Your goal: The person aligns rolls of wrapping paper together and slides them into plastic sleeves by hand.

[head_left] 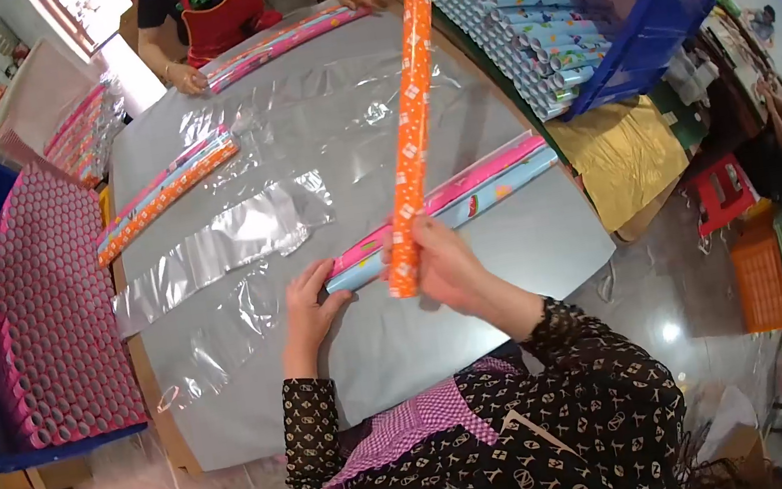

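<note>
The orange roll is clamped in my right grip, aslant above the bench. My left grip touches the pink roll and blue roll, closure unclear. I'm seemingly grouping; adding orange calls for levelling it.

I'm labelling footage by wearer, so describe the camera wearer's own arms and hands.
The left hand and right hand are bare: no gloves. No watch or bracelet shows. Both the left sleeve and right sleeve are black with a small pale repeating print, ending short of the hands.
</note>
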Motion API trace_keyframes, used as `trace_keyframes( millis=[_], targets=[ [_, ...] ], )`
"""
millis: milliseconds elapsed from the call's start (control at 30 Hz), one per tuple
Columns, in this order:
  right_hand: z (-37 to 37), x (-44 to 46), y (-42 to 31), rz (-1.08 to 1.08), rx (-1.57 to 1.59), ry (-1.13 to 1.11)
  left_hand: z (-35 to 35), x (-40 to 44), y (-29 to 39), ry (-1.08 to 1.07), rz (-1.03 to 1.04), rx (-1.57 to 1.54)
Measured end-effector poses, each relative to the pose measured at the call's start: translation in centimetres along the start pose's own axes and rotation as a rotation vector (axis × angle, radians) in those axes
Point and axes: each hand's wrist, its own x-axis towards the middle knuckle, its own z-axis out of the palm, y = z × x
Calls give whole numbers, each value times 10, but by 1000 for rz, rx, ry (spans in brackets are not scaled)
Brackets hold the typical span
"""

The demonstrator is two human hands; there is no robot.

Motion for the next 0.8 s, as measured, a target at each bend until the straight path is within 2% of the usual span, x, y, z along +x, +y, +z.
trace_keyframes(
  millis=[67,100,133,167,200,267,300,367,400,433,467,500,600,667,700,767,800],
  targets=[
    [-10,-17,-18,-25,-348,143,1,-2,-2,26,-16,0],
    [-20,-24,-27,7,-361,141,0,-1,-2,25,18,10],
    [-32,-31,-37,-5,-526,183,0,-1,-1,24,48,16],
    [-44,-38,-47,-13,-693,220,1,-2,-1,18,-5,-56],
    [-56,-46,-59,26,-712,216,-2,-4,4,35,-42,-71],
    [-77,-61,-85,11,-1196,307,-6,0,10,-1,-29,-103],
    [-88,-67,-95,41,-1226,297,0,-1,0,-13,-63,-145],
    [-117,-80,-107,-392,-1638,314,-4,1,8,-16,-106,-171],
    [-137,-86,-116,-357,-1650,295,-7,1,8,-44,-118,-172],
    [-157,-92,-129,-487,-1847,235,-6,2,3,-37,-151,-179],
    [-171,-99,-141,-618,-2032,162,-3,0,-2,-24,-88,-170],
    [-178,-105,-152,-579,-2029,139,0,-2,-6,-14,-24,-158],
    [-185,-122,-184,-478,-2070,83,2,-4,-10,-19,-32,-60],
    [-180,-129,-203,-376,-2343,-1,2,-4,-12,-25,-28,-46],
    [-178,-129,-210,-353,-2338,-6,2,-3,-14,-17,8,-27],
    [-175,-129,-222,-421,-2517,-178,3,-6,-17,-35,-32,-52],
    [-175,-127,-225,-407,-2513,-181,3,-4,-16,-39,-52,-69]
  ],
)
